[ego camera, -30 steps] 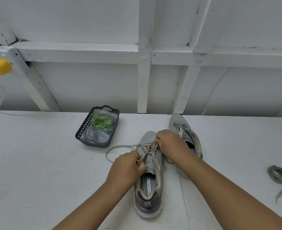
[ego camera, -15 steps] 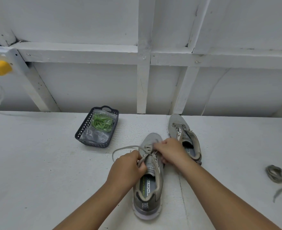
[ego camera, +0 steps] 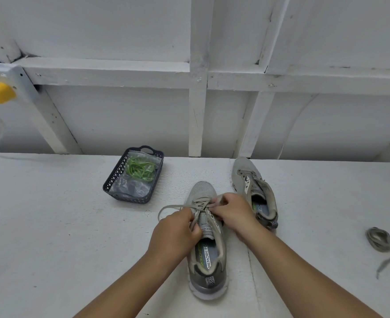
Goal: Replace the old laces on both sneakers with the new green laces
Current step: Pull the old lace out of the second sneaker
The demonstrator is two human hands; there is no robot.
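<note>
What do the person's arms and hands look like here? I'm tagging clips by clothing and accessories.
Both forearms are bare up to the bottom edge of the frame; no sleeves show. The left hand and right hand wear no gloves, and no watch, bracelet or ring can be seen on the visible sides. Nothing is marked or taped on them.

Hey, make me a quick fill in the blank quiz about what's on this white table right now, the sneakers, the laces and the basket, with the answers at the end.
1. The green laces lie in a clear bag inside the dark ____.
2. Both hands, left hand and right hand, work on the ____ sneaker.
3. The far sneaker has ____ lace in it.
4. A coiled grey lace lies on the table at the far ____.

Missing words: basket; near; no; right
</note>
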